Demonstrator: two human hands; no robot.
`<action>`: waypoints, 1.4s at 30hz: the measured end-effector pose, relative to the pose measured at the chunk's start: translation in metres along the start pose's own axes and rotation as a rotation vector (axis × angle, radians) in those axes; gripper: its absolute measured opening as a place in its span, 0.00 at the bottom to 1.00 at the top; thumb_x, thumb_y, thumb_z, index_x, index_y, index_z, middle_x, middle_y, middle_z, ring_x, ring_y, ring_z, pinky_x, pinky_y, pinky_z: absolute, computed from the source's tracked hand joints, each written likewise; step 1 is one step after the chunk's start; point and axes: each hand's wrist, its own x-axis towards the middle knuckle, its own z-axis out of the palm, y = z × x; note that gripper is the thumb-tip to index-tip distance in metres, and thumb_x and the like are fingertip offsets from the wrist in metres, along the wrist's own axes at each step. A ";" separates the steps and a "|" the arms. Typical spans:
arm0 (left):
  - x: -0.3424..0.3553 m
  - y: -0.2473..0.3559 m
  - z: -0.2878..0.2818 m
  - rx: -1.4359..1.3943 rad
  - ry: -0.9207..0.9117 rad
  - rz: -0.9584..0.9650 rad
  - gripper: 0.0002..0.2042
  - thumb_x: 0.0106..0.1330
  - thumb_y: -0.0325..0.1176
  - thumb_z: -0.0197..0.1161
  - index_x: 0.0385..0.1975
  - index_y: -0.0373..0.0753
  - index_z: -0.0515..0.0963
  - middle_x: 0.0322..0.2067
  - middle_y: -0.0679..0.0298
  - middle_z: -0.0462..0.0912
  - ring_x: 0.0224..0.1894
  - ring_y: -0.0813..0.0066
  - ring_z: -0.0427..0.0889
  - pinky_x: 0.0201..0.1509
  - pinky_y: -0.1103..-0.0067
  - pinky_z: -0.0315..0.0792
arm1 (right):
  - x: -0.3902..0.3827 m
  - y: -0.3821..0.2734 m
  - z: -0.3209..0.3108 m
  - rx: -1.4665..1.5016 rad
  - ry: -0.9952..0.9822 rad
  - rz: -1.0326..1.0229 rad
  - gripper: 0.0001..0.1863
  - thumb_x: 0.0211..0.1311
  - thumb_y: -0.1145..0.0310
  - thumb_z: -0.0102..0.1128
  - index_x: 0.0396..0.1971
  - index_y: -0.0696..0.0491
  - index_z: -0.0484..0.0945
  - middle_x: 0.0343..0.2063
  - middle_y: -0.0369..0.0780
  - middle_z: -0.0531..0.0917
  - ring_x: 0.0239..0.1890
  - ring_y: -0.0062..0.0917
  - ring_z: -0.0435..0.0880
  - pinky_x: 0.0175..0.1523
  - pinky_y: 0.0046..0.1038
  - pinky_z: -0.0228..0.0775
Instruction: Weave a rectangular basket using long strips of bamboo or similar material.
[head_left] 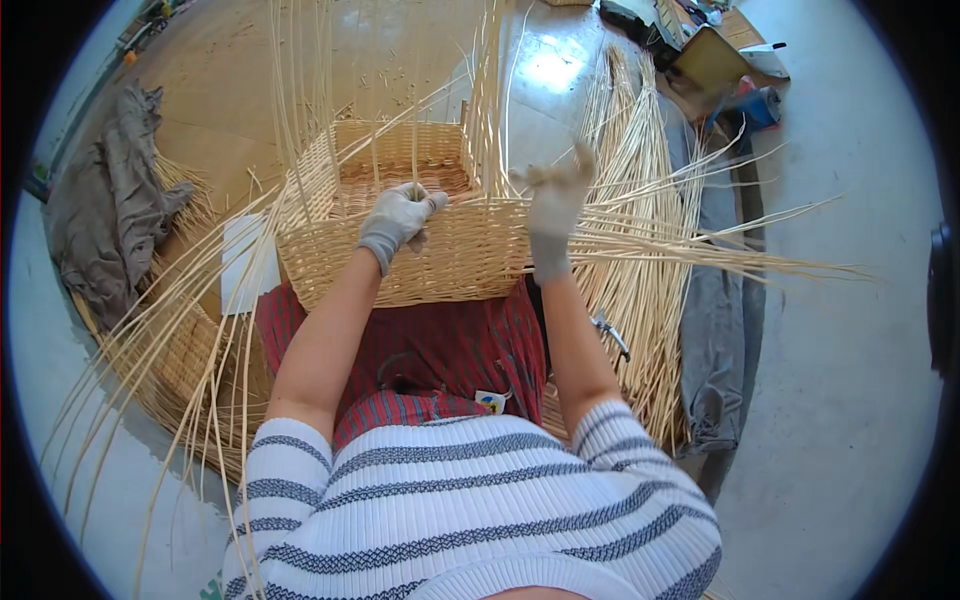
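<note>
A rectangular wicker basket (440,265) with long loose canes rising from its rim and spraying out to both sides rests across my lap on a red striped cloth (420,360). My gloved left hand (400,215) grips the near rim left of the middle, fingers curled over it. My gloved right hand (556,200) is raised at the basket's right corner among the canes; motion blurs its fingers, so I cannot tell what, if anything, they hold.
A large bundle of pale canes (640,330) lies to the right on grey fabric (720,360). A grey cloth (105,210) and another woven piece (185,360) are at the left. Dark objects and a yellowish container (705,60) sit at the back right, and a pliers-like tool (615,340) lies near my right forearm.
</note>
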 end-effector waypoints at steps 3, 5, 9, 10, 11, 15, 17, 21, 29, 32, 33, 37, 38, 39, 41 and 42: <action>0.002 -0.001 0.001 0.061 0.038 0.042 0.18 0.67 0.49 0.66 0.30 0.38 0.76 0.16 0.64 0.75 0.13 0.77 0.76 0.15 0.77 0.73 | -0.025 -0.038 -0.032 -0.303 0.062 0.464 0.22 0.70 0.76 0.45 0.62 0.46 0.64 0.32 0.37 0.81 0.33 0.18 0.81 0.41 0.25 0.80; 0.000 0.008 -0.002 0.127 0.085 0.051 0.18 0.66 0.48 0.67 0.29 0.39 0.75 0.15 0.65 0.73 0.12 0.77 0.73 0.15 0.75 0.69 | -0.034 -0.056 0.001 -0.268 -0.068 0.282 0.11 0.71 0.72 0.50 0.51 0.51 0.73 0.29 0.34 0.82 0.24 0.18 0.79 0.36 0.22 0.77; 0.003 -0.008 0.001 0.097 0.098 0.102 0.17 0.66 0.47 0.68 0.29 0.38 0.75 0.15 0.65 0.74 0.12 0.77 0.74 0.14 0.75 0.70 | -0.022 -0.048 0.024 -0.710 -0.353 0.297 0.06 0.70 0.71 0.55 0.41 0.55 0.79 0.28 0.40 0.84 0.31 0.24 0.84 0.34 0.28 0.76; -0.002 -0.004 0.005 0.095 0.114 0.115 0.17 0.66 0.47 0.68 0.29 0.38 0.75 0.15 0.65 0.74 0.12 0.77 0.74 0.14 0.75 0.70 | -0.022 -0.045 0.024 -0.702 -0.359 0.278 0.06 0.70 0.71 0.55 0.41 0.55 0.79 0.28 0.40 0.84 0.31 0.24 0.84 0.34 0.28 0.76; -0.006 0.000 0.010 0.085 0.092 0.071 0.17 0.66 0.47 0.68 0.29 0.38 0.75 0.16 0.64 0.75 0.12 0.77 0.74 0.14 0.75 0.69 | -0.021 -0.041 0.025 -0.845 -0.356 0.090 0.05 0.69 0.72 0.56 0.38 0.55 0.79 0.29 0.42 0.84 0.33 0.28 0.85 0.37 0.31 0.76; -0.016 0.005 0.006 0.076 0.075 0.008 0.17 0.67 0.45 0.67 0.29 0.38 0.74 0.16 0.64 0.75 0.12 0.77 0.74 0.13 0.76 0.68 | -0.018 -0.034 0.044 -0.965 -0.385 -0.065 0.08 0.64 0.72 0.60 0.41 0.53 0.77 0.30 0.43 0.84 0.35 0.38 0.85 0.43 0.36 0.76; -0.015 0.007 0.006 0.060 0.086 0.022 0.17 0.67 0.45 0.67 0.29 0.38 0.74 0.16 0.65 0.75 0.12 0.77 0.74 0.13 0.76 0.68 | -0.014 -0.025 0.046 -0.913 -0.409 -0.010 0.10 0.63 0.72 0.62 0.43 0.52 0.75 0.30 0.43 0.84 0.35 0.38 0.85 0.42 0.36 0.76; -0.011 0.005 0.003 0.032 0.068 0.025 0.16 0.67 0.45 0.67 0.29 0.38 0.74 0.16 0.65 0.75 0.12 0.78 0.74 0.12 0.77 0.68 | -0.012 -0.006 0.053 -0.783 -0.456 0.172 0.15 0.61 0.71 0.64 0.45 0.50 0.70 0.31 0.43 0.85 0.34 0.39 0.87 0.39 0.38 0.76; -0.001 -0.004 0.005 -0.103 0.077 0.112 0.16 0.68 0.43 0.67 0.26 0.38 0.73 0.17 0.65 0.77 0.13 0.77 0.76 0.13 0.77 0.71 | -0.008 -0.005 0.087 -1.467 -0.624 0.203 0.16 0.65 0.58 0.61 0.42 0.53 0.71 0.27 0.46 0.86 0.35 0.45 0.87 0.38 0.42 0.75; -0.007 -0.001 0.007 -0.108 0.107 0.123 0.17 0.67 0.44 0.67 0.26 0.38 0.73 0.17 0.65 0.77 0.13 0.76 0.76 0.13 0.78 0.70 | -0.005 -0.006 0.088 -1.394 -0.642 0.170 0.14 0.65 0.58 0.61 0.39 0.54 0.73 0.27 0.48 0.86 0.36 0.44 0.87 0.38 0.42 0.76; -0.010 0.002 0.008 0.001 0.087 0.022 0.11 0.68 0.40 0.66 0.34 0.38 0.76 0.25 0.62 0.81 0.21 0.74 0.82 0.22 0.74 0.76 | -0.005 -0.013 0.074 -1.321 -0.641 0.212 0.15 0.63 0.58 0.64 0.40 0.53 0.76 0.28 0.46 0.86 0.39 0.40 0.88 0.41 0.40 0.77; -0.025 -0.021 0.015 0.193 0.480 0.419 0.14 0.65 0.35 0.66 0.49 0.43 0.75 0.38 0.59 0.83 0.37 0.70 0.85 0.40 0.68 0.79 | 0.001 -0.047 -0.018 -1.021 -0.308 -0.296 0.16 0.59 0.56 0.68 0.42 0.50 0.83 0.32 0.39 0.88 0.42 0.32 0.86 0.47 0.37 0.75; -0.040 -0.004 0.021 0.372 0.515 0.707 0.20 0.64 0.34 0.66 0.56 0.45 0.72 0.44 0.58 0.81 0.44 0.68 0.83 0.50 0.64 0.75 | 0.013 -0.066 -0.047 -1.236 -0.386 -0.240 0.14 0.60 0.57 0.67 0.39 0.51 0.84 0.32 0.39 0.88 0.40 0.32 0.86 0.47 0.37 0.75; -0.049 0.008 0.029 0.544 0.545 0.998 0.27 0.64 0.33 0.66 0.64 0.47 0.68 0.50 0.57 0.78 0.52 0.66 0.81 0.60 0.59 0.72 | 0.023 -0.083 -0.070 -1.452 -0.466 -0.178 0.13 0.60 0.57 0.66 0.36 0.51 0.85 0.33 0.39 0.88 0.38 0.32 0.86 0.47 0.37 0.75; -0.048 0.018 0.054 0.751 0.432 0.940 0.30 0.64 0.33 0.65 0.67 0.51 0.65 0.50 0.57 0.78 0.55 0.65 0.78 0.64 0.57 0.65 | 0.038 -0.097 -0.093 -1.484 -0.572 -0.118 0.12 0.60 0.57 0.66 0.34 0.50 0.85 0.32 0.39 0.87 0.38 0.31 0.85 0.46 0.37 0.74; -0.044 0.021 0.064 0.966 0.328 0.874 0.33 0.64 0.34 0.64 0.70 0.54 0.61 0.51 0.56 0.78 0.58 0.64 0.76 0.69 0.55 0.57 | 0.047 -0.098 -0.097 -1.497 -0.679 -0.064 0.12 0.60 0.56 0.65 0.33 0.49 0.86 0.31 0.39 0.87 0.38 0.31 0.85 0.46 0.36 0.73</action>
